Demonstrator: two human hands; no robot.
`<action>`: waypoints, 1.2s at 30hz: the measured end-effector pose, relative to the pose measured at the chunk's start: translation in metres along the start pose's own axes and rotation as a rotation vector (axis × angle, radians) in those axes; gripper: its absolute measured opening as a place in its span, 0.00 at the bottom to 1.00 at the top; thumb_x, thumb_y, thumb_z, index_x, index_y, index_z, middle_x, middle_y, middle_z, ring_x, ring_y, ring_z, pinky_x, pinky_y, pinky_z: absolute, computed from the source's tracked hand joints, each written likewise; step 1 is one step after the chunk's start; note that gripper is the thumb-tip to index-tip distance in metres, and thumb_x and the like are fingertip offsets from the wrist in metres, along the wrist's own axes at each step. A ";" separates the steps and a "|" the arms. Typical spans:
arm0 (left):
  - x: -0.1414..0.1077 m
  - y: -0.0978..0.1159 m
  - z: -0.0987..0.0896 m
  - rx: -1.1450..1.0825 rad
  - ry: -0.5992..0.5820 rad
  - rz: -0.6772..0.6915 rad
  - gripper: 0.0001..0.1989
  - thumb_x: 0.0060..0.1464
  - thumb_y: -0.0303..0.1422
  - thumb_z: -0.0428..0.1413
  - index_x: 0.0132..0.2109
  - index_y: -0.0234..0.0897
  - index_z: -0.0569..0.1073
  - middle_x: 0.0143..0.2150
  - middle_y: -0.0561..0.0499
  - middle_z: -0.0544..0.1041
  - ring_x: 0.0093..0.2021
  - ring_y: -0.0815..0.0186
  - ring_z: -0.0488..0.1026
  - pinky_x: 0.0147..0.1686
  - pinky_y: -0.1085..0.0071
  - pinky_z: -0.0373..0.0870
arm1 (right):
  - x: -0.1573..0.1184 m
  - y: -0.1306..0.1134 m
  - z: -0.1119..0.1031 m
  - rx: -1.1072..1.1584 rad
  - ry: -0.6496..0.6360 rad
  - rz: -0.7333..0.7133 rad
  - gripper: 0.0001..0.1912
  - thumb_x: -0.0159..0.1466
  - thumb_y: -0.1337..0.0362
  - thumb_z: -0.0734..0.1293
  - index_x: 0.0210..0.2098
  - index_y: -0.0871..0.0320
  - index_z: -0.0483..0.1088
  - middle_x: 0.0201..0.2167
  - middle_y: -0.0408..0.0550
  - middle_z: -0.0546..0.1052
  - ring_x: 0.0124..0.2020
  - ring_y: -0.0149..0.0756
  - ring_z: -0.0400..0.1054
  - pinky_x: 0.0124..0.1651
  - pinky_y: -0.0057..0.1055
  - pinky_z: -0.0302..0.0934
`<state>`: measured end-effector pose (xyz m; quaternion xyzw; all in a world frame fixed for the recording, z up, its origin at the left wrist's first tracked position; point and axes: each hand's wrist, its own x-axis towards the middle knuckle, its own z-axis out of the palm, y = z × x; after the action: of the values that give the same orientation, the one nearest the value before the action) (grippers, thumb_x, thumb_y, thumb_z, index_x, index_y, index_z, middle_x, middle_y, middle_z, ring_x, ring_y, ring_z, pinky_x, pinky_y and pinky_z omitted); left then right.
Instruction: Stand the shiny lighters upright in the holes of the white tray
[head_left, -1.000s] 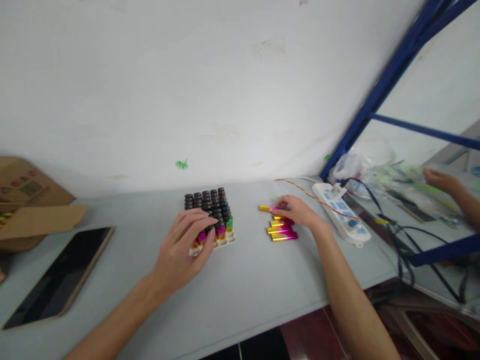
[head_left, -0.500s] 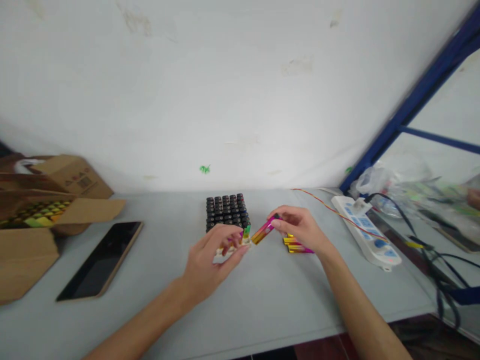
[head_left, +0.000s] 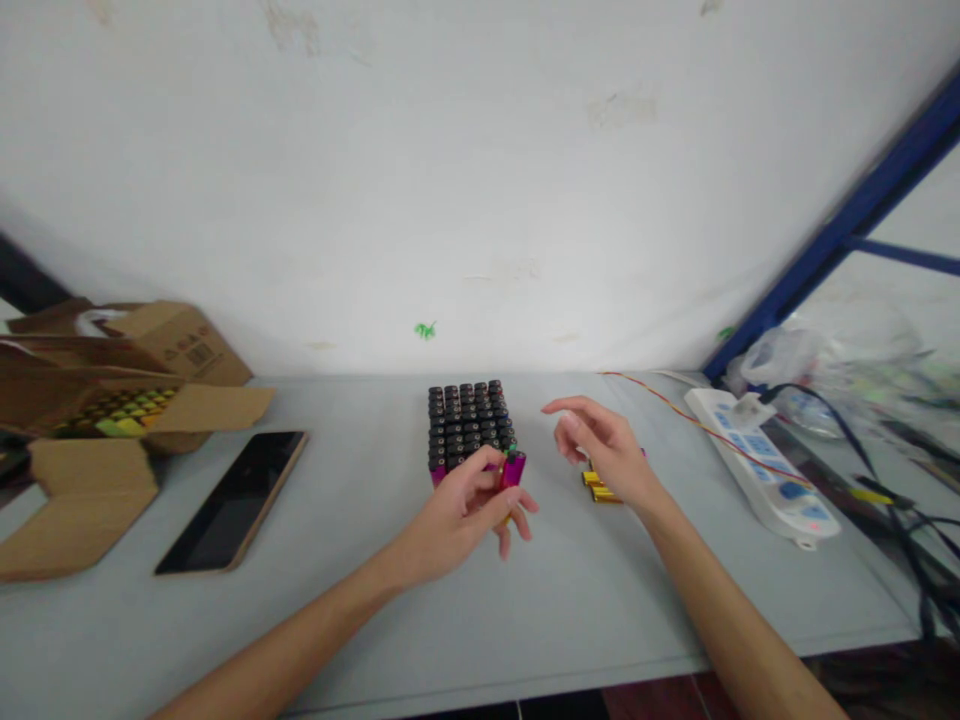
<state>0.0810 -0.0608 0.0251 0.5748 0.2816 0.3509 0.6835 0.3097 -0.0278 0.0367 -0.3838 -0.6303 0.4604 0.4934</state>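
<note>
Between the thumb and fingers of my left hand (head_left: 457, 520) is a purple cylinder (head_left: 513, 468), upright, with a bit of green beside its top; the fingers hide its lower part. Behind that hand stands a block of black-topped cylinders (head_left: 469, 420) in rows, with purple sides showing at the near left corner. My right hand (head_left: 604, 450) hovers to the right, fingers apart, nothing seen in them. Under it, partly covered, lie some gold and purple cylinders (head_left: 602, 487) on the grey table.
A dark-screened phone (head_left: 232, 502) lies left. Beyond it is an open cardboard box (head_left: 214, 405) with yellow-green cylinders inside. On the right are a white power strip (head_left: 761, 465), a red-yellow wire, black cables, plastic bags (head_left: 780, 358) and a blue frame (head_left: 832, 235).
The purple and gold cylinder has passed from my right hand to my left. My right hand has opened and moved away from it. The camera view has shifted slightly.
</note>
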 end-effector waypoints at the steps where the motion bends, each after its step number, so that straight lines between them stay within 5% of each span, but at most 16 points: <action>1: 0.000 0.000 -0.001 -0.011 -0.008 -0.007 0.18 0.64 0.46 0.60 0.43 0.40 0.61 0.40 0.45 0.80 0.32 0.63 0.79 0.24 0.72 0.71 | 0.001 0.000 -0.002 -0.025 0.051 0.002 0.23 0.69 0.43 0.67 0.48 0.56 0.75 0.24 0.40 0.71 0.23 0.29 0.62 0.27 0.27 0.59; 6: -0.001 -0.003 -0.005 -0.079 -0.032 -0.082 0.17 0.65 0.43 0.58 0.40 0.42 0.57 0.27 0.56 0.74 0.23 0.71 0.69 0.22 0.76 0.62 | 0.003 0.005 -0.009 -0.129 0.151 0.004 0.24 0.71 0.42 0.65 0.47 0.57 0.75 0.25 0.40 0.71 0.24 0.30 0.63 0.28 0.28 0.60; 11: 0.001 0.003 -0.003 -0.246 0.035 -0.158 0.16 0.61 0.46 0.59 0.43 0.40 0.65 0.22 0.61 0.62 0.22 0.72 0.56 0.23 0.75 0.57 | 0.001 0.012 -0.010 -0.230 0.114 -0.019 0.23 0.73 0.44 0.62 0.48 0.57 0.75 0.26 0.42 0.72 0.26 0.31 0.65 0.30 0.28 0.61; 15: 0.005 0.008 -0.003 -0.310 -0.011 -0.210 0.26 0.63 0.56 0.51 0.31 0.37 0.67 0.22 0.56 0.60 0.24 0.70 0.54 0.25 0.73 0.58 | 0.000 0.013 -0.010 -0.333 0.080 -0.024 0.22 0.74 0.45 0.61 0.48 0.56 0.75 0.27 0.43 0.73 0.26 0.32 0.66 0.32 0.29 0.62; 18: 0.008 0.003 -0.005 -0.321 0.007 -0.251 0.28 0.63 0.55 0.49 0.25 0.38 0.62 0.21 0.56 0.56 0.23 0.70 0.52 0.23 0.73 0.54 | 0.000 0.013 -0.011 -0.365 0.072 -0.034 0.22 0.74 0.45 0.61 0.47 0.56 0.75 0.28 0.43 0.74 0.27 0.32 0.66 0.32 0.29 0.62; 29: 0.008 -0.007 -0.006 -0.285 0.131 -0.361 0.20 0.62 0.49 0.49 0.30 0.39 0.62 0.24 0.59 0.54 0.23 0.71 0.50 0.23 0.77 0.52 | -0.001 0.015 -0.010 -0.479 0.056 -0.064 0.22 0.75 0.46 0.59 0.47 0.55 0.75 0.28 0.43 0.75 0.26 0.32 0.67 0.32 0.28 0.62; 36: 0.006 -0.002 -0.008 -0.405 0.082 -0.384 0.24 0.65 0.53 0.48 0.31 0.38 0.63 0.25 0.59 0.54 0.22 0.72 0.49 0.23 0.77 0.51 | 0.001 0.015 -0.012 -0.523 0.051 -0.079 0.22 0.76 0.48 0.58 0.45 0.56 0.76 0.28 0.43 0.75 0.26 0.31 0.67 0.32 0.28 0.62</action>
<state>0.0784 -0.0513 0.0219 0.3480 0.3370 0.2871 0.8264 0.3218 -0.0201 0.0236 -0.4849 -0.7297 0.2522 0.4109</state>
